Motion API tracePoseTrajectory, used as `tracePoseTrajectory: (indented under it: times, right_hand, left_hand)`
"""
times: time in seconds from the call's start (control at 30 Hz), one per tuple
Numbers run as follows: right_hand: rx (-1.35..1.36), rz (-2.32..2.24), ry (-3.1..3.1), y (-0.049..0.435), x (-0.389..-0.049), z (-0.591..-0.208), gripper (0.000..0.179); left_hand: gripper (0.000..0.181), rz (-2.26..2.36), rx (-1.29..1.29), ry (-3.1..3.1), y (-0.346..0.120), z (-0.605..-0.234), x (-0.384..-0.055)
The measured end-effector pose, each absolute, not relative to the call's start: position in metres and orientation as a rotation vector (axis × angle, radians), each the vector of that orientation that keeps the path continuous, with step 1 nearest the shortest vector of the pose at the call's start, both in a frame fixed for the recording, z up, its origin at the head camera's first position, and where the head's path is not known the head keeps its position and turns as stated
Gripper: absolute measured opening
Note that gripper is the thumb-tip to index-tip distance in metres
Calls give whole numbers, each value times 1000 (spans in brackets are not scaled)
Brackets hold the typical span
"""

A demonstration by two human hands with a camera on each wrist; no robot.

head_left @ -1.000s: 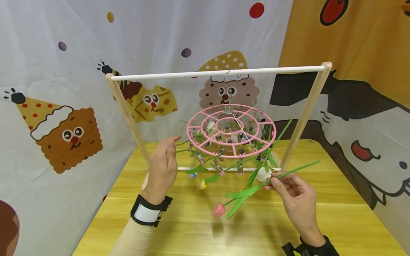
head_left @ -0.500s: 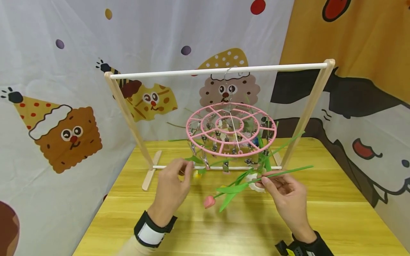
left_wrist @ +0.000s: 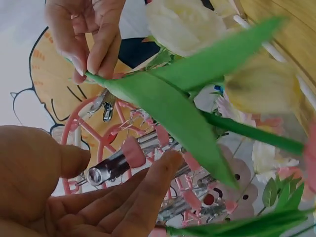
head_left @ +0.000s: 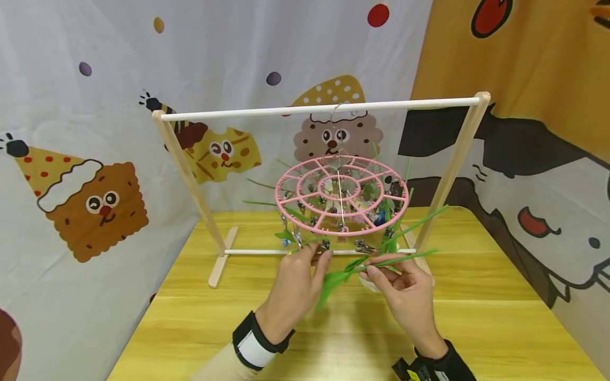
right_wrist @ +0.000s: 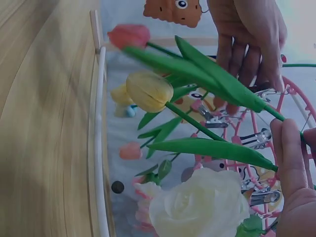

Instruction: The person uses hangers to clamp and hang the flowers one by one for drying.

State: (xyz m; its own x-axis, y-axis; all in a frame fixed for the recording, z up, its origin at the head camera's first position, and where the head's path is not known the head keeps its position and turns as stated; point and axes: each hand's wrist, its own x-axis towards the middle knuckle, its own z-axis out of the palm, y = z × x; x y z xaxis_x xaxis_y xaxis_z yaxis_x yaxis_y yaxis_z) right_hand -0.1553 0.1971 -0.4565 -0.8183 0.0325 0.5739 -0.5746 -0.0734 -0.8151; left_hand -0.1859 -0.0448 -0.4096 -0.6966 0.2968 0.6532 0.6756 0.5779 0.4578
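Observation:
In the head view, a pink round clip hanger (head_left: 278, 206) hangs with several flowers clipped beneath it. My right hand (head_left: 405, 291) pinches the green stem of a pink tulip (right_wrist: 129, 36) between thumb and fingers. The tulip lies sideways, its leaves (head_left: 331, 286) pointing toward my left hand. At the hanger's near rim is my left hand (head_left: 295, 283), thumb and fingers spread to either side of a metal clip (left_wrist: 113, 167) with pink tips. A yellow tulip (right_wrist: 149, 92) and a white flower (right_wrist: 197, 205) hang close by my right hand.
A wooden stand with a white top rod (head_left: 262, 112) carries the hanger. Its lower white rod (head_left: 259, 252) runs just above the yellow wooden table (head_left: 190, 328). Behind hangs a cartoon-printed curtain (head_left: 229, 53).
My left hand has moved right from the hanger's left side to a clip at its near rim. My right hand has carried the tulip left, and the hanger has turned somewhat.

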Motion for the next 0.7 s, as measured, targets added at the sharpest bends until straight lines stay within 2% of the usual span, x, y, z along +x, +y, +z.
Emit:
tracePoseTrajectory:
  times: [0.1,0.7]
  right_hand:
    - [595,1938,-1788,194,-156,-458,24]
    - [604,1984,-1798,185,-155,-452,17]
  left_hand:
    - [23,-991,-739,-2276,-41,-408,-189]
    - [31,-1318,-646,-2396,-49,-397,-193]
